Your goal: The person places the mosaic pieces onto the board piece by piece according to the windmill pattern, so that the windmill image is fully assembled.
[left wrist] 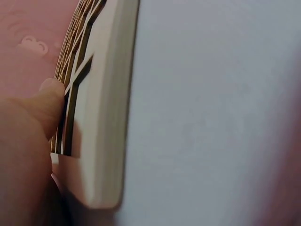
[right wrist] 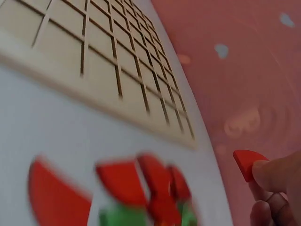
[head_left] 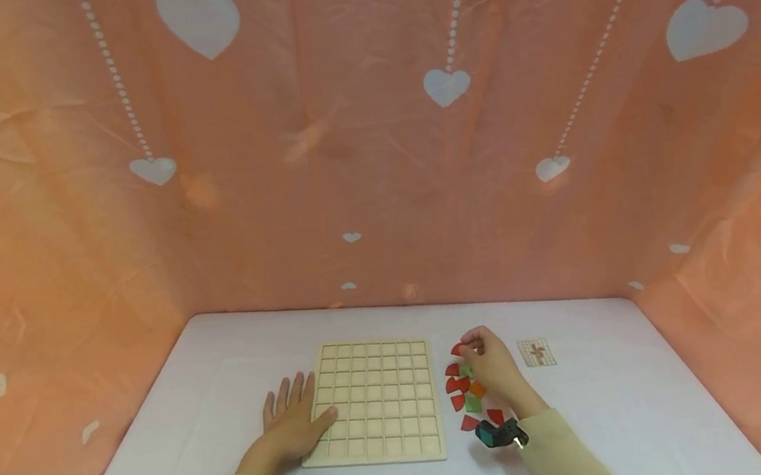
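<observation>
Orange-pink cloth formed the backdrop on the far side and both flanks, printed with white hearts, some hanging on dotted strings. Below it, a white table carried everything.

Largest item on the table: a pale wooden grid board, lying flat left of the pieces, its raised ribs marking off square cells. No pieces sat in the cells in view.

Two forearms in pale sleeves reached in from the near side. Left hand at the board's left edge: fingers spread apart, thumb laid over the gridded face near the near left corner. The left wrist view showed that thumb against the ribs. Right hand beyond the board's right edge, above the scattered pieces, thumb and fingers pinched together on a single piece. Each wrist bore a black device.

Small card, flat to the right of the right hand, printed with a grid and a brown figure.

Smallest: a loose cluster between board and right hand, made up of red wedges, green pieces and one orange piece. The pinched red piece, round-edged, was at the cluster's far end, apart from the board.
</observation>
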`<state>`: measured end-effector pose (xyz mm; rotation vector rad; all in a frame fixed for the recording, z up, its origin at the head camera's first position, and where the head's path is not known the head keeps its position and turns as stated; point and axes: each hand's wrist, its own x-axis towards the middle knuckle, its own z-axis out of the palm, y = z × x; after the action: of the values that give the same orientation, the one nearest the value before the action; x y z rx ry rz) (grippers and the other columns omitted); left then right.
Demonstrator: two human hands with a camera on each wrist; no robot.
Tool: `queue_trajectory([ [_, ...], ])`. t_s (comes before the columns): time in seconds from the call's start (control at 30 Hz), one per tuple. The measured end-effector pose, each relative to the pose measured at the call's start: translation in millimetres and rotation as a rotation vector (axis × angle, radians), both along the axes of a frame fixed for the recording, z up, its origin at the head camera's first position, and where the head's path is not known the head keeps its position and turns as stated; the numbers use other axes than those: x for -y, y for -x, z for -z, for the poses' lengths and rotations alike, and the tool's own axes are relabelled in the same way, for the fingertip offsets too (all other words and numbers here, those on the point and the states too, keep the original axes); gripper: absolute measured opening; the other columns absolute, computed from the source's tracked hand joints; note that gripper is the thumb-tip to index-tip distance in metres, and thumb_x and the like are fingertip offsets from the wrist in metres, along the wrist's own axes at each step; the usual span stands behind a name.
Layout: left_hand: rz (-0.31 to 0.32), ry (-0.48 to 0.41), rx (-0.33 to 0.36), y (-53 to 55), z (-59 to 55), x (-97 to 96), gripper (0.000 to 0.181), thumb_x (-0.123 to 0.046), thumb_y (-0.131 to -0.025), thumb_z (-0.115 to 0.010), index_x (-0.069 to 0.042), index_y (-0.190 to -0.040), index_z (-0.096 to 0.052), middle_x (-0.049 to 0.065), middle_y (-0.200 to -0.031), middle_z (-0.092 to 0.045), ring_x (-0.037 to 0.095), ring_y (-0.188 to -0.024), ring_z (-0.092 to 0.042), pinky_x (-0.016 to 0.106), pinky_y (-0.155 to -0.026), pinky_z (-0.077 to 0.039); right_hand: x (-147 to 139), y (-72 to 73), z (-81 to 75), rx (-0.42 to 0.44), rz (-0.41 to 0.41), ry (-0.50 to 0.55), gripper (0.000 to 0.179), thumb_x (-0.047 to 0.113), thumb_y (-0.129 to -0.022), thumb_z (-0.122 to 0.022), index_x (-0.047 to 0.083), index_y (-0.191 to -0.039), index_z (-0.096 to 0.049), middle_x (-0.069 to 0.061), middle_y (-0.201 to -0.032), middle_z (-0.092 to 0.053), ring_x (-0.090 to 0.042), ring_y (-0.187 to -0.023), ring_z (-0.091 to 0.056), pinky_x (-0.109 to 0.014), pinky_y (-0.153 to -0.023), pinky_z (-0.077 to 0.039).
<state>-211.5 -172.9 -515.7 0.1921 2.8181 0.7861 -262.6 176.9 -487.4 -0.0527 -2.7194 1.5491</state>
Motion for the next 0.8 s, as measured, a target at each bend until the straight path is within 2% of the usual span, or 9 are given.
queue_trajectory([
  [0.17,0.006,0.008,-0.009,-1.3,-0.6,0.7,0.086,-0.052,-0.098,-0.047,0.003,-0.153,-0.010,0.026,-0.158,-0.002,0.046,-0.143,0.009,0.061,-0.108,0.015,34.7,6.5,-4.8,-0.103,-0.088,-0.037,0.009,0.007,-0.096,-0.058,0.005,-0.104,-0.057,-0.007,-0.093,-0.058,-0.019,-0.075,-0.053,-0.029,-0.060,-0.049],
  [0.23,0.003,0.003,-0.011,-0.3,3.3,0.9,0.088,-0.054,-0.097,-0.047,0.003,-0.153,-0.010,0.025,-0.158,-0.002,0.046,-0.143,0.009,0.060,-0.108,0.017,46.4,8.7,-3.1,-0.100,-0.141,-0.018,0.008,0.008,-0.097,-0.057,0.006,-0.105,-0.057,-0.005,-0.093,-0.057,-0.018,-0.071,-0.051,-0.029,-0.056,-0.047],
  [0.37,0.002,-0.006,-0.015,0.6,7.2,0.1,0.090,-0.056,-0.096,-0.046,0.003,-0.153,-0.009,0.025,-0.158,-0.001,0.045,-0.143,0.009,0.059,-0.108,0.019,68.5,11.5,0.1,-0.076,-0.234,-0.004,0.009,0.012,-0.099,-0.055,0.008,-0.107,-0.057,-0.004,-0.094,-0.057,-0.018,-0.073,-0.050,-0.030,-0.056,-0.046],
  [0.5,0.005,-0.009,-0.007,-0.3,2.8,-1.4,0.089,-0.054,-0.096,-0.048,0.002,-0.153,-0.008,0.024,-0.159,0.000,0.044,-0.143,0.010,0.058,-0.108,0.018,88.8,14.2,7.9,-0.058,-0.293,-0.012,0.010,0.012,-0.099,-0.055,0.008,-0.107,-0.058,-0.002,-0.093,-0.057,-0.017,-0.080,-0.053,-0.032,-0.066,-0.048],
  [0.6,0.002,0.006,-0.006,-0.3,1.8,-1.9,0.088,-0.053,-0.097,-0.048,0.002,-0.153,-0.009,0.024,-0.159,-0.001,0.044,-0.143,0.009,0.059,-0.109,0.016,99.8,17.6,18.2,-0.064,-0.308,-0.030,0.008,0.013,-0.099,-0.057,0.010,-0.106,-0.059,0.000,-0.092,-0.057,-0.016,-0.083,-0.053,-0.032,-0.071,-0.047],
  [0.8,-0.003,0.010,-0.022,-0.1,-0.1,-2.0,0.089,-0.054,-0.096,-0.050,0.003,-0.153,-0.011,0.024,-0.159,-0.004,0.044,-0.144,0.007,0.059,-0.109,0.014,114.7,23.2,30.1,-0.068,-0.266,-0.002,0.006,0.012,-0.098,-0.057,0.012,-0.104,-0.060,0.002,-0.089,-0.059,-0.015,-0.079,-0.055,-0.032,-0.071,-0.048],
])
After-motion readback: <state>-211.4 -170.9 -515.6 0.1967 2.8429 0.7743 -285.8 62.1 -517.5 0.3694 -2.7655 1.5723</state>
